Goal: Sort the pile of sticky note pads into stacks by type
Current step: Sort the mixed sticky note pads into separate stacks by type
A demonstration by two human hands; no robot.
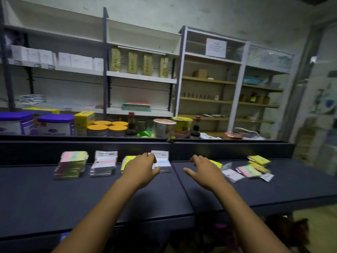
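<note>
Counter (91, 198): dark, flat, two sections meeting at a seam between the forearms.

Left hand (141, 166): reaches to 12 o'clock, fingers bent over the top pad of the blue-striped stack (162, 162); thumb at the stack's near edge. Whether it pinches the pad cannot be told.

Right hand (204, 170): fingers spread and relaxed, thumb out toward 9 o'clock, holding nothing; hovers over a yellow pad (217, 163) that shows at its 1 o'clock side.

Sorted stacks, running toward 9 o'clock from the left hand: yellow stack (127, 160), partly hidden by that hand; pink-striped white stack (104, 164); pastel multicolour stack (72, 166).

Unsorted pile (252, 168): at 3 o'clock of the right hand, loose white, pastel and yellow pads overlapping.

Far ledge: tubs with purple lids (54, 125), orange-lidded jars (107, 127), noodle cups (164, 127).

Rear: shelves (140, 77).
</note>
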